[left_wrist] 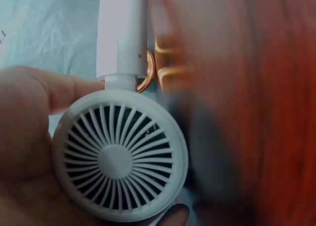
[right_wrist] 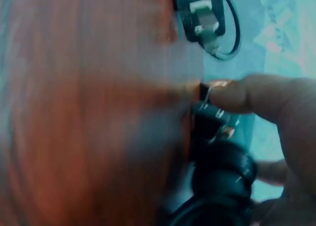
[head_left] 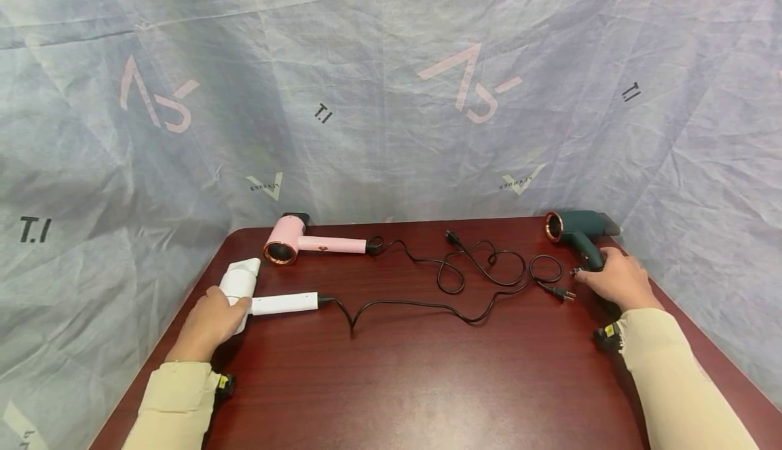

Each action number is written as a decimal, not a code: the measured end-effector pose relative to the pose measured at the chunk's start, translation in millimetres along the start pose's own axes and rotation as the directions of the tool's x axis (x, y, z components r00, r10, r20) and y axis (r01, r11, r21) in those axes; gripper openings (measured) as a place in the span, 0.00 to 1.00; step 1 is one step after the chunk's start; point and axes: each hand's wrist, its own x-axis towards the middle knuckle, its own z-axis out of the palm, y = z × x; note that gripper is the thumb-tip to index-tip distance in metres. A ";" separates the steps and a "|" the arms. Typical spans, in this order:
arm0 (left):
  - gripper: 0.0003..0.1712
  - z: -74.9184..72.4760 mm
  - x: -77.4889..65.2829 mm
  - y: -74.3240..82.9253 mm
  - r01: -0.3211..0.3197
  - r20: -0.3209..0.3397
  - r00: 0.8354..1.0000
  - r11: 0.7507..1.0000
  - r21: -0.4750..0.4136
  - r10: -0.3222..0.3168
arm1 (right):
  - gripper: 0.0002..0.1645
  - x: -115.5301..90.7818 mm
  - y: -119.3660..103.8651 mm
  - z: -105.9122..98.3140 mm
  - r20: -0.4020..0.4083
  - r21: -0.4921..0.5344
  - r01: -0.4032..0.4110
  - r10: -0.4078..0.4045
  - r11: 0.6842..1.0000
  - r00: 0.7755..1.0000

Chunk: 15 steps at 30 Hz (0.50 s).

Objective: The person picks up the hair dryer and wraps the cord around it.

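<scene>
At the left of the table lies a white hair dryer point(head_left: 284, 304), its handle pointing right. My left hand point(head_left: 210, 321) grips it around the head, the thumb near where the handle joins. The round vent grille point(left_wrist: 116, 157) faces the camera in the left wrist view. Over at the far right, my right hand point(head_left: 623, 280) holds the lower handle of a dark green hair dryer point(head_left: 583, 225) with a copper rim. Its thumb point(right_wrist: 232, 95) is beside a small plug point(head_left: 575, 271); the palm side is hidden in the head view.
A pink hair dryer point(head_left: 330, 244) lies behind the white one. Black cords point(head_left: 415, 303) loop across the middle, with one plug point(head_left: 559, 293) near my right hand and another plug point(head_left: 452, 237) farther back. Grey printed cloth point(head_left: 385, 131) hangs around the dark red table point(head_left: 397, 382).
</scene>
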 end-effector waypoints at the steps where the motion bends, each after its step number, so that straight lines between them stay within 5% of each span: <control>1: 0.42 0.4 -0.1 -0.2 -0.002 0.000 1.000 1.000 -0.002 0.002 | 0.55 -0.7 -4.4 -1.0 -0.011 0.000 -0.015 0.015 1.000 1.000; 7: 0.43 1.8 0.9 -1.9 -0.006 -0.004 1.000 1.000 -0.012 0.006 | 0.48 -5.4 -40.5 -3.7 -0.124 0.010 0.002 0.000 1.000 0.992; 15: 0.46 2.7 3.3 -6.4 0.014 -0.007 1.000 0.999 -0.040 -0.014 | 0.36 -23.0 -112.4 11.6 -0.203 -0.025 0.225 -0.225 0.974 0.953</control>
